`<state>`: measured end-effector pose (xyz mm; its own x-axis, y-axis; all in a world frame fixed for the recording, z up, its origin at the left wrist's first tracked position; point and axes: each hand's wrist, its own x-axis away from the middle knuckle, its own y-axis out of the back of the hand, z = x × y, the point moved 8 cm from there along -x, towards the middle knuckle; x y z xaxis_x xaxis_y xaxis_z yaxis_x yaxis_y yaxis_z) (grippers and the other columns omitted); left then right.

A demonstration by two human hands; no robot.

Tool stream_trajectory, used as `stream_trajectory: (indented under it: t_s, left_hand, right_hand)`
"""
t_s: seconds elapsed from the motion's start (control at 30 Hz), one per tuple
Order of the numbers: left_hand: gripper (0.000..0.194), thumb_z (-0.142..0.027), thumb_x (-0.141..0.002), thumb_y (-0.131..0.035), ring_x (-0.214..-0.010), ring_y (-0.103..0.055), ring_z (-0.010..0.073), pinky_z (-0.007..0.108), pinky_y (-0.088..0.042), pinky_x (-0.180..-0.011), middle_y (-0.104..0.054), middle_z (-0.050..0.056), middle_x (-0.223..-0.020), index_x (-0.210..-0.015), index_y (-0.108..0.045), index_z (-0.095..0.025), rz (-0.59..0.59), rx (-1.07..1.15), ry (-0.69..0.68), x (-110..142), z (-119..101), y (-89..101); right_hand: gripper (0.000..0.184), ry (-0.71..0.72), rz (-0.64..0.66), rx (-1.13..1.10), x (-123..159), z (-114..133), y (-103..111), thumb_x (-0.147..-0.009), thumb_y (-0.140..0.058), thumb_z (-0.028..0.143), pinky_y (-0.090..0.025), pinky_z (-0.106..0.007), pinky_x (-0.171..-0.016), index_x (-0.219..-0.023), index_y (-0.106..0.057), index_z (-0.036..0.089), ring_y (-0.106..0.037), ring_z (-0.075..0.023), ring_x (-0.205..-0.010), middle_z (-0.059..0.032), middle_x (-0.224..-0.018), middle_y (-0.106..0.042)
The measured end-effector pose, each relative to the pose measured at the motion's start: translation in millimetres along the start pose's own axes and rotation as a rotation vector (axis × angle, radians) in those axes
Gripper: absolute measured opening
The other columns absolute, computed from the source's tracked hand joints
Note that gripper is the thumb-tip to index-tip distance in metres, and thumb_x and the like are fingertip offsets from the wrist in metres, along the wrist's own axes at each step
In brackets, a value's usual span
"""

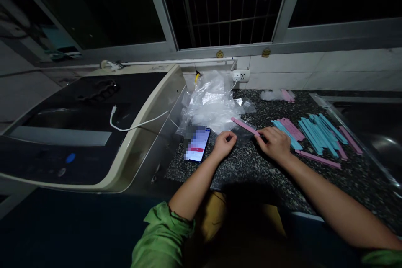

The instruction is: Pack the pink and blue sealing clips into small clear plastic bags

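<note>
Single pink strip in right hand, beside loose clear plastic

A washing machine (91,127) stands on the left, next to a dark speckled bench (241,169). A sink (381,138) adjoins the bench at the right. Clear plastic (213,98) lies in a crumpled heap toward the wall, with thin film reaching forward between the hands. To the right, blue strips (320,132) and pink strips (351,140) lie in loose, overlapping groups. A clear packet (278,95) with pink pieces showing sits behind them.

The right hand (275,144) is closed, pinching the near end of the pink strip (245,126). This strip slants over the bench, its far end at the edge of the plastic. The left hand (224,142) is curled, thumb and forefinger drawn together; whether it grips film cannot be told. A phone (201,144), screen lit, lies just beside it.

The step in hand is judged to be the handling of one strip at the film. Whether the strip is inside the film or over it cannot be determined. The next move calls for a firm pinch, a steady angle and control of the film's edge.
</note>
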<state>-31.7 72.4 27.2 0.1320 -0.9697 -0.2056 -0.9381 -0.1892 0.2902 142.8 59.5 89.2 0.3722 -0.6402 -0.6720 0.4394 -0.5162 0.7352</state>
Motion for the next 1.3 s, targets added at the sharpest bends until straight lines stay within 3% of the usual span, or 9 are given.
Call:
stream_trajectory:
  t_s: [0.2,0.33,0.47,0.6,0.83,1.07,1.2,1.3]
  left_hand:
    - [0.014,-0.027,-0.068,-0.061,-0.062,-0.05,0.0105,0.023,-0.04,-0.066,-0.056,-0.004,-0.058,-0.061,-0.058,-0.016,-0.024,0.249,0.102,3.7,-2.9,-3.7]
    - [0.016,-0.031,-0.064,-0.066,-0.062,-0.051,0.0095,0.023,-0.041,-0.068,-0.059,-0.003,-0.063,-0.066,-0.061,-0.016,0.003,0.477,0.182,4.5,-11.4,-17.9]
    - [0.011,-0.024,-0.064,-0.066,-0.058,-0.05,0.0092,0.024,-0.041,-0.066,-0.059,-0.004,-0.057,-0.062,-0.061,-0.015,0.082,0.457,0.247,0.8,-18.9,-42.7]
    - [0.013,-0.016,-0.069,-0.058,-0.051,-0.046,0.0075,0.022,-0.038,-0.06,-0.054,-0.005,-0.051,-0.056,-0.055,-0.016,0.05,0.411,0.258,-13.7,-24.1,-62.8]
    - [0.017,-0.012,-0.073,-0.052,-0.042,-0.041,0.0061,0.019,-0.033,-0.048,-0.049,-0.006,-0.044,-0.058,-0.047,-0.017,0.024,0.445,0.336,-48.8,-27.0,-108.2]
    - [0.006,-0.011,-0.074,-0.052,-0.046,-0.048,0.0079,0.02,-0.041,-0.056,-0.052,-0.007,-0.047,-0.077,-0.052,-0.016,-0.025,0.374,0.299,-105.1,-29.1,-150.1]
    - [0.028,-0.011,-0.074,-0.054,-0.063,-0.06,0.0111,0.024,-0.046,-0.069,-0.064,-0.001,-0.065,-0.101,-0.053,-0.015,-0.016,0.273,0.182,-146.2,-36.3,-174.2]
    - [0.047,-0.011,-0.075,-0.054,-0.075,-0.063,0.0124,0.025,-0.048,-0.077,-0.069,0.005,-0.087,-0.121,-0.045,-0.014,0.004,0.223,0.075,-171.4,-44.7,-192.6]
  right_hand:
    - [0.025,0.009,0.004,0.0,-1.8,-1.1,-2.5,-0.083,-0.049,0.033,-0.037,-0.029,-0.063,-0.076,-0.066,0.017,-0.053,-0.0197,-0.072,-0.0069,-0.07,-0.065]
    - [0.024,-0.023,-0.018,-0.025,-11.2,-10.3,6.1,-0.082,-0.049,0.033,-0.037,-0.03,-0.063,-0.077,-0.066,0.017,-0.054,-0.0197,-0.07,-0.0071,-0.068,-0.063]
    - [0.024,-0.032,-0.028,0.033,-21.4,-22.2,17.3,-0.081,-0.049,0.033,-0.035,-0.03,-0.061,-0.072,-0.065,0.017,-0.054,-0.0197,-0.068,-0.0074,-0.066,-0.063]
    - [0.024,-0.074,-0.005,0.147,-25.8,-41.6,20.4,-0.079,-0.049,0.033,-0.031,-0.03,-0.056,-0.067,-0.063,0.017,-0.055,-0.0204,-0.067,-0.0082,-0.065,-0.064]
    - [0.026,-0.226,0.182,0.284,-33.2,-92.4,5.3,-0.077,-0.05,0.035,-0.03,-0.029,-0.053,-0.071,-0.066,0.015,-0.06,-0.0234,-0.071,-0.012,-0.071,-0.068]
    - [0.035,-0.483,0.351,0.36,-52.6,-156.2,-14.7,-0.08,-0.045,0.04,-0.038,-0.029,-0.061,-0.087,-0.068,0.015,-0.064,-0.0253,-0.083,-0.0132,-0.086,-0.07]
    - [0.038,-0.567,0.355,0.377,-66.2,-192.9,-24.5,-0.08,-0.043,0.04,-0.042,-0.031,-0.063,-0.092,-0.068,0.013,-0.064,-0.0281,-0.087,-0.016,-0.09,-0.069]
    - [0.039,-0.639,0.357,0.384,-72.3,-221.0,-28.9,-0.08,-0.043,0.04,-0.043,-0.031,-0.064,-0.093,-0.068,0.013,-0.064,-0.0285,-0.088,-0.0167,-0.09,-0.07]
